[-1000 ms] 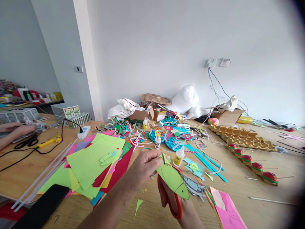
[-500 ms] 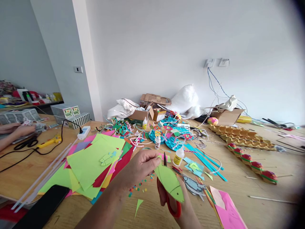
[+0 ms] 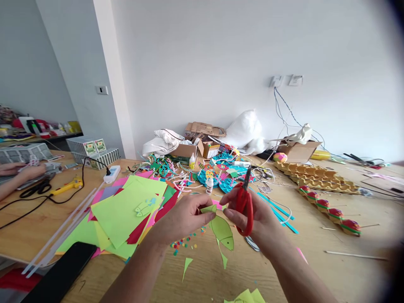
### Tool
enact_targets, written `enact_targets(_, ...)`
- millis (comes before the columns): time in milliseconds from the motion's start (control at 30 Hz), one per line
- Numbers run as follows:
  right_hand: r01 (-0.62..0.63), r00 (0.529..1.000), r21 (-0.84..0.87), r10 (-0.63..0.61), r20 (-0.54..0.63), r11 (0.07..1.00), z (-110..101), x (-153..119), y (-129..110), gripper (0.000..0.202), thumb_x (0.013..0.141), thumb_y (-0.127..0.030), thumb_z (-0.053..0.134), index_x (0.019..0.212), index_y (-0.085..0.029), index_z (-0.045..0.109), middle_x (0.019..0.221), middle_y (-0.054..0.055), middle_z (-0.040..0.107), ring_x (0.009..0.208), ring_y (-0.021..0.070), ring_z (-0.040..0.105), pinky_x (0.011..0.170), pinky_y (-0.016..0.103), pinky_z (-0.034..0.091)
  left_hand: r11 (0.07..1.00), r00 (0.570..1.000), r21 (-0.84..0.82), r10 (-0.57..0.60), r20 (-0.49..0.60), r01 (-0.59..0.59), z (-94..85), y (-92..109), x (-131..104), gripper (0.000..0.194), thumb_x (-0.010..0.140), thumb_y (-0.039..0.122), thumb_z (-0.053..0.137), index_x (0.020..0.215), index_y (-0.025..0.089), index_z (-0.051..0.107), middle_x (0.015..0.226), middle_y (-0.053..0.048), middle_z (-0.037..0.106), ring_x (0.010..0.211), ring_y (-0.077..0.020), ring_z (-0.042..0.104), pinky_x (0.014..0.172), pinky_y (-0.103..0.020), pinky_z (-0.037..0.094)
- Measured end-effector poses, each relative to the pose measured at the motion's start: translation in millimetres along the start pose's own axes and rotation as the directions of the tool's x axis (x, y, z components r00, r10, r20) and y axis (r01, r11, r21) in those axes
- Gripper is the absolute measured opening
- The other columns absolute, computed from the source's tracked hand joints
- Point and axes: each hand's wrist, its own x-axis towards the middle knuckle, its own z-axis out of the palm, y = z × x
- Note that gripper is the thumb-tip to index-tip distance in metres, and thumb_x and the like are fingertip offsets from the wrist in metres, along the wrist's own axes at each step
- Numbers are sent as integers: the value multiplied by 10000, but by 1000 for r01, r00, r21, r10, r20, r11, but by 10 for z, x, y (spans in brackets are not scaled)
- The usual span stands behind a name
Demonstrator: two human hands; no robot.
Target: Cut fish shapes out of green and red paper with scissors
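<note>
My left hand (image 3: 192,216) pinches a green paper fish (image 3: 223,233) near its tail, and the fish's head with a drawn eye hangs down to the right. A thin green offcut (image 3: 223,260) dangles beside or below it. In my right hand (image 3: 252,219) are red-handled scissors (image 3: 245,206), held with the dark blades pointing up, away from the paper. The thumb and forefinger of that hand reach close to the fish's tail; whether they touch it I cannot tell. Another triangular green scrap (image 3: 187,266) lies on the table below my left hand.
Coloured paper sheets (image 3: 126,210) are stacked to the left, with a black phone (image 3: 63,269) before them. Glue bottles (image 3: 209,185) and craft pieces fill the back. Egg-carton strips (image 3: 318,181) stand right. At far left, another person's hands (image 3: 30,170) work beside a yellow glue gun (image 3: 67,186).
My right hand has come out from beneath the fish and swung up to its right, turning the scissors upward. My left hand has shifted slightly left, and the fish hangs more steeply.
</note>
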Motion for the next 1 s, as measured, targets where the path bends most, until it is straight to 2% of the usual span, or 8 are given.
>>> enact_targets(133, 21, 991, -281, 17, 131, 959, 23, 98, -124, 123, 742, -246, 613, 776, -201, 504, 633, -45, 493, 555, 111, 428, 487, 230, 340, 999, 1000, 40, 20, 16, -21, 1, -4, -1, 128, 786, 257, 521, 713, 163, 568, 655, 25, 501, 611, -109, 433, 557, -217, 317)
enact_targets(233, 71, 979, -361, 4, 204, 930, 25, 152, -148, 98, 751, -207, 577, 741, -197, 480, 660, -35, 511, 596, 119, 437, 522, 242, 351, 999, 1000, 49, 9, 22, -10, -5, -10, 1, 80, 763, 225, 536, 741, 166, 585, 693, 13, 538, 631, -118, 461, 567, -220, 335)
enact_targets(333, 63, 979, -327, 4, 201, 943, 0, 184, -135, 109, 753, -206, 568, 728, -198, 462, 632, -53, 464, 555, 100, 398, 495, 229, 333, 1000, 1000, 28, -2, -9, 3, -19, -32, 9, 77, 773, 233, 520, 730, 175, 548, 687, 25, 489, 632, -113, 437, 567, -217, 327)
enact_targets(467, 16, 989, -234, 19, 148, 972, -24, 193, -77, 126, 741, -217, 574, 729, -200, 450, 633, -58, 448, 527, 86, 383, 472, 218, 326, 994, 998, -100, 31, -50, -36, -36, -87, 32, 124, 798, 255, 494, 703, 182, 461, 661, 46, 370, 628, -99, 367, 575, -209, 306)
enact_targets(567, -14, 991, -206, 41, 127, 979, -10, 189, -51, 117, 735, -227, 576, 736, -196, 463, 639, -49, 465, 529, 88, 390, 466, 220, 326, 985, 998, -167, 45, -51, -53, -37, -120, 50, 130, 815, 281, 486, 734, 183, 460, 689, 42, 384, 653, -100, 357, 595, -210, 306)
enact_targets(833, -28, 989, -129, 46, 139, 991, -3, 198, -52, 108, 707, -199, 593, 704, -188, 485, 594, -61, 461, 499, 78, 376, 445, 209, 319, 981, 998, -194, 21, -62, -33, -56, -130, 41, 151, 813, 313, 521, 753, 176, 504, 699, 35, 405, 665, -101, 371, 605, -208, 307)
enact_targets(900, -27, 996, -79, 34, 84, 997, -29, 190, -34, 123, 698, -210, 616, 710, -189, 496, 604, -57, 477, 501, 80, 393, 448, 211, 328, 970, 992, -240, 8, -126, -39, -76, -118, 32, 167, 815, 344, 528, 787, 179, 519, 704, 31, 428, 664, -102, 389, 596, -204, 313)
enact_targets(1000, -32, 994, 54, 37, -101, 998, -50, 162, -14, 157, 684, -241, 651, 731, -193, 508, 599, -54, 500, 501, 89, 415, 447, 213, 332, 917, 958, -385, -11, -287, -105, -91, -119, 38, 239, 846, 419, 469, 880, 190, 528, 751, 12, 495, 702, -116, 451, 629, -212, 354)
